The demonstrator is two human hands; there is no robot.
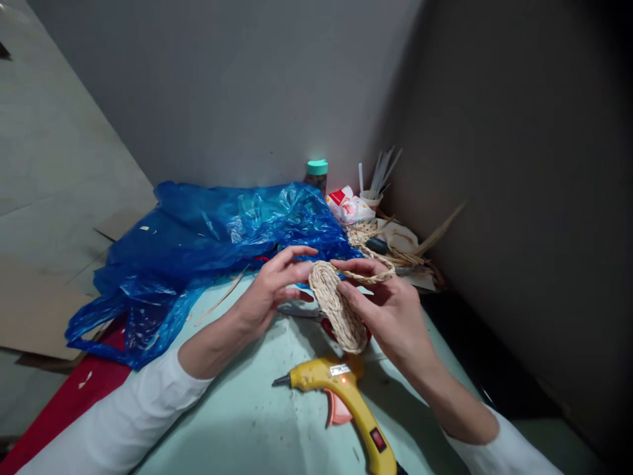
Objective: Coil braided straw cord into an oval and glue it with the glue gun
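Note:
An oval coil of braided straw (339, 307) is held up above the table, its long side tilted toward me. My right hand (388, 307) pinches its right edge between thumb and fingers. From the top of the coil, a loose tail of the straw braid (368, 278) runs over the right fingers. My left hand (277, 284) is at the coil's upper left, fingers apart, with one fingertip against or very close to its edge. Just below lies a yellow hot glue gun (336, 379), nozzle to the left, a small light glowing on its body.
A crumpled blue plastic bag (217, 231) spreads across the back left. Behind it stand a jar with a green lid (317, 167) and a cup of white sticks (372, 198). Loose straw (403, 247) lies at the right by the wall. Scissors, partly hidden, lie under the coil.

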